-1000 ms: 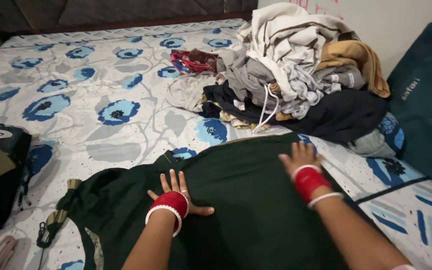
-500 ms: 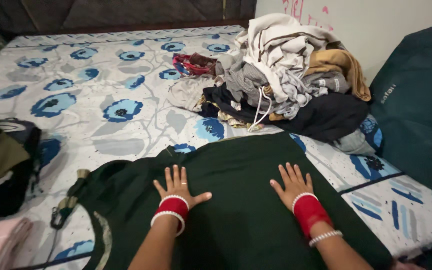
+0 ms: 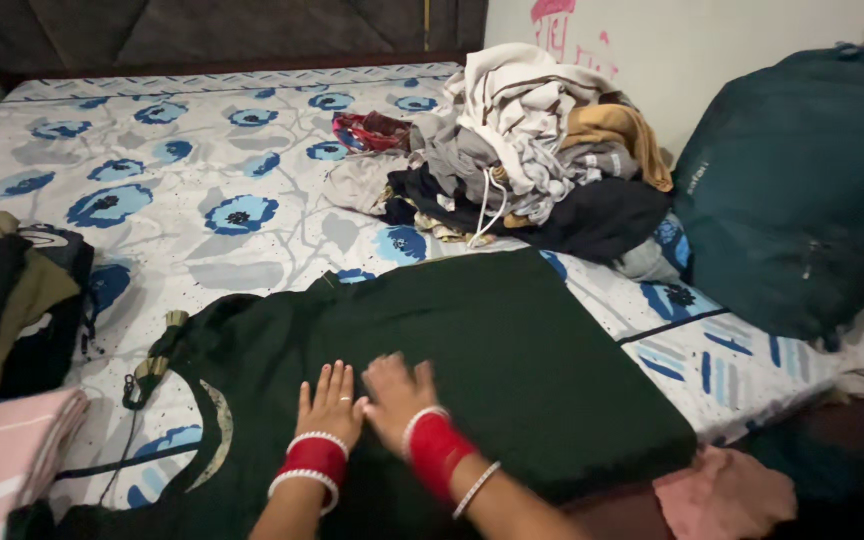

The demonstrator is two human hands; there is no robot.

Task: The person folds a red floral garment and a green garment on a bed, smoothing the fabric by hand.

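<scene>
A dark green garment (image 3: 492,340) lies spread flat on the bed, folded into a broad rectangle with its neckline at the lower left. My left hand (image 3: 329,403) rests palm down on it, fingers apart, a ring on one finger. My right hand (image 3: 395,393) lies flat right beside it, also pressing the cloth, slightly blurred. Both wrists carry red and white bangles. Neither hand grips anything.
A heap of unfolded clothes (image 3: 532,150) sits at the far right of the flowered bedsheet (image 3: 182,180). A teal bag (image 3: 802,190) leans on the wall. Folded clothes (image 3: 7,290) are stacked at the left, a pink striped cloth (image 3: 2,465) below them, and pink fabric (image 3: 722,495) lies off the bed's edge.
My right hand slid left across the green garment and now lies next to my left hand. The view shifted back and right, showing more of the bag and bed edge.
</scene>
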